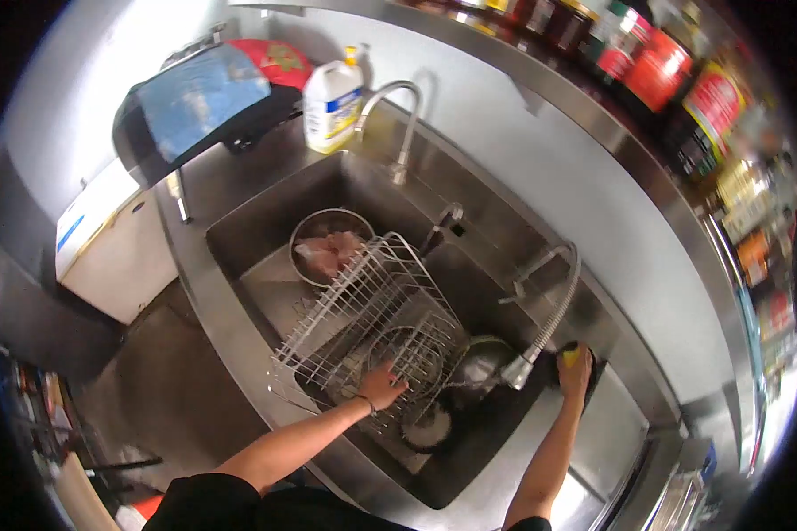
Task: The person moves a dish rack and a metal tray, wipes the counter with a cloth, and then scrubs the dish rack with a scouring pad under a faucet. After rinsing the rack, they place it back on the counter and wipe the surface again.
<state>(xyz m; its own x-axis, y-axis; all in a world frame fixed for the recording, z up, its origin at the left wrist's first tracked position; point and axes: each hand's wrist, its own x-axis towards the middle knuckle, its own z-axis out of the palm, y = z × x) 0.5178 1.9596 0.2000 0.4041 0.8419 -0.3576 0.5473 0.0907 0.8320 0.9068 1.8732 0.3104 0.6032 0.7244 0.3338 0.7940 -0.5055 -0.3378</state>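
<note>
A wire dish rack (323, 323) stands tilted across the divider of the steel double sink (224, 292). My left hand (383, 387) grips its wires near the lower right side, over the right basin. Out at the counter beyond that basin, my right hand (574, 372) has its fingers closed on a yellow sponge (570, 357), close over a small dark dish. Below the rack, a metal bowl or pan (485, 361) and a round pale brush-like thing (427, 427) lie in the right basin.
A bowl of raw meat (332, 212) sits in the left basin. Behind the sink rise a curved faucet (407, 124) and a spray hose (565, 310). A white jug (330, 111) stands at the back corner. Bottles (660, 66) line the shelf above.
</note>
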